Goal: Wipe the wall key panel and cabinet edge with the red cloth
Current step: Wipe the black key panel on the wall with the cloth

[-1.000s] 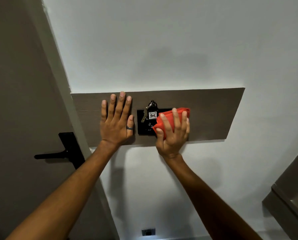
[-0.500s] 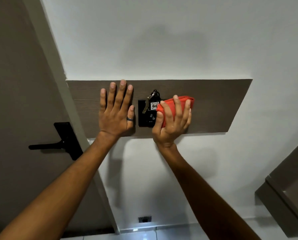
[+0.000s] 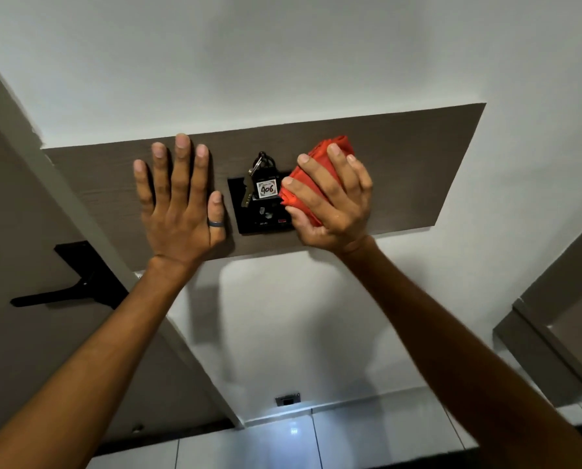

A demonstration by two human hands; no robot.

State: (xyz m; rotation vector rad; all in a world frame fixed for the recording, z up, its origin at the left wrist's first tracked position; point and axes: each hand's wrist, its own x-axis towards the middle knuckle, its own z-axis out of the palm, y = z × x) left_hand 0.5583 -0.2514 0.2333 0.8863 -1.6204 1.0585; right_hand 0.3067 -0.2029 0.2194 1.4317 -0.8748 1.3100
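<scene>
A brown wooden panel (image 3: 418, 167) runs across the white wall. At its middle sits a black key switch plate (image 3: 249, 218) with a key and a tag marked 406 (image 3: 266, 188) hanging in it. My right hand (image 3: 333, 204) presses a folded red cloth (image 3: 330, 154) against the panel, touching the plate's right edge. The cloth covers that side of the plate. My left hand (image 3: 178, 204) lies flat on the panel just left of the plate, fingers spread, a ring on the thumb.
A brown door with a black lever handle (image 3: 73, 282) stands at the left. A brown cabinet edge (image 3: 533, 333) juts in at the lower right. Low on the wall is a small socket (image 3: 288, 399) above the white tiled floor (image 3: 316, 441).
My right hand has slid the red cloth a little up and right of the key tag. The view has tilted down, showing more floor. My left hand stays flat on the panel.
</scene>
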